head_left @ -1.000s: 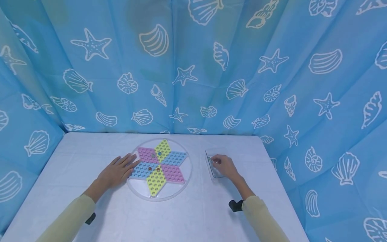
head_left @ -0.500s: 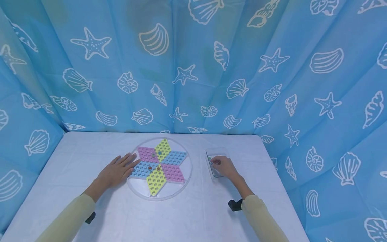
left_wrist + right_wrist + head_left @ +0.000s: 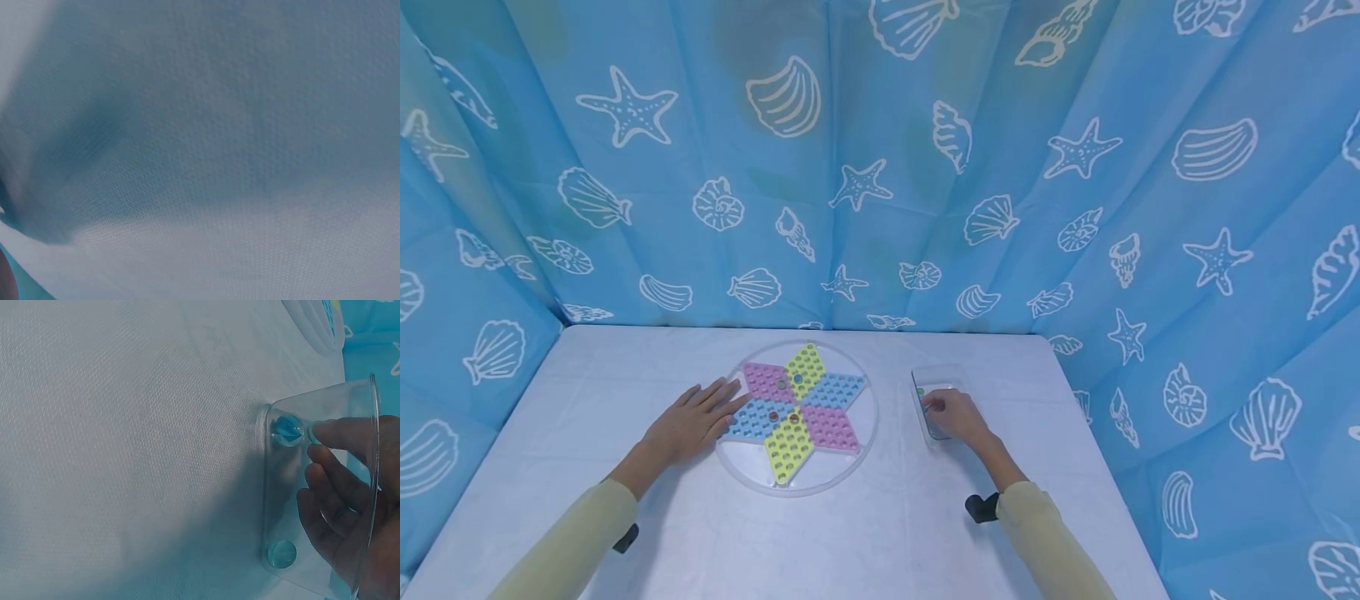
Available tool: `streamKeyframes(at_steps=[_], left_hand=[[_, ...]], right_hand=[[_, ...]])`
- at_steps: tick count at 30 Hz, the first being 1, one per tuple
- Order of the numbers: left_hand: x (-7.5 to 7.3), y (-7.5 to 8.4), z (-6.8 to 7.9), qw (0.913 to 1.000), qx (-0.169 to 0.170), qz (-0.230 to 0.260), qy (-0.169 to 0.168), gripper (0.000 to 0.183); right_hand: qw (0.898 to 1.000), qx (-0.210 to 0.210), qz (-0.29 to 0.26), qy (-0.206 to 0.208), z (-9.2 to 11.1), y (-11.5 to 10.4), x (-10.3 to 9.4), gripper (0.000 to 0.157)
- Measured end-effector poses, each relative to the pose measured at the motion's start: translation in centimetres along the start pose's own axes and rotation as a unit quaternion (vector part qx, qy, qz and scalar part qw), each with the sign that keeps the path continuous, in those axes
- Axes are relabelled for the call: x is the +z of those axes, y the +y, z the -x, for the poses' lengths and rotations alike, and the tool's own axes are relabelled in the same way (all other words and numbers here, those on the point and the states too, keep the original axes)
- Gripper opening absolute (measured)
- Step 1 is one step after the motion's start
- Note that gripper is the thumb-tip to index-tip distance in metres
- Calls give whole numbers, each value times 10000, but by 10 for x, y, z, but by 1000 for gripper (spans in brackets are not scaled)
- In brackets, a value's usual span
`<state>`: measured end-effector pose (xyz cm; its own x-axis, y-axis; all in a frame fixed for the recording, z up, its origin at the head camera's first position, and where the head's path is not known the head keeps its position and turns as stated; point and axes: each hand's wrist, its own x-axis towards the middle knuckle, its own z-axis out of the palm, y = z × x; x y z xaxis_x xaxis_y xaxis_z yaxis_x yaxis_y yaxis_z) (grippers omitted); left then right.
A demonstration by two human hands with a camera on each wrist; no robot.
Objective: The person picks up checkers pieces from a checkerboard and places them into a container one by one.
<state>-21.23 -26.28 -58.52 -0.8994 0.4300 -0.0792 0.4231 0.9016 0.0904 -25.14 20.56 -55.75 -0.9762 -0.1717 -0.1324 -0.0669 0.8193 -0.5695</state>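
My left hand (image 3: 683,427) lies flat with its fingers spread, fingertips over the left edge of a round clear Chinese checkers board (image 3: 787,492) with a pink, yellow and blue star. A few marbles sit in holes near the star's middle. On the right, my right hand (image 3: 953,414) reaches into a clear plastic box (image 3: 373,462). Its thumb and forefinger pinch a small glass marble (image 3: 314,432), partly hidden by the thumb. Beside it in the box is a marble with a blue swirl (image 3: 287,430), and a greenish marble (image 3: 282,554) lies in the near corner.
Both board and box stand on a table with a white cloth (image 3: 865,542). Blue curtains (image 3: 880,167) printed with shells and starfish hang behind the table and at its sides. The left wrist view shows mostly shadowed cloth (image 3: 250,250).
My right hand has shifted slightly within the box, its fingertips staying low inside. The left hand and the marbles on the board have kept their places.
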Motion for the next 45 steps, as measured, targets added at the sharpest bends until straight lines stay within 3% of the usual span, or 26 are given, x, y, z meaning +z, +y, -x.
streamKeyframes(at_steps=[26, 35, 39, 45], left_hand=[[-1, 1, -1, 10000, -1, 6, 88, 57], [0, 2, 0, 9999, -19, 56, 110, 57], [0, 2, 0, 9999, -20, 70, 91, 57], [1, 2, 0, 9999, 10, 34, 122, 57]], right_hand=[[9999, 82, 63, -76, -3, 1, -2, 21], [9986, -276, -379, 264, -2, -7, -13, 24], [9984, -284, -359, 317, -1, -15, -19, 26], [9957, -673, -495, 401, 4, -34, -24, 29]])
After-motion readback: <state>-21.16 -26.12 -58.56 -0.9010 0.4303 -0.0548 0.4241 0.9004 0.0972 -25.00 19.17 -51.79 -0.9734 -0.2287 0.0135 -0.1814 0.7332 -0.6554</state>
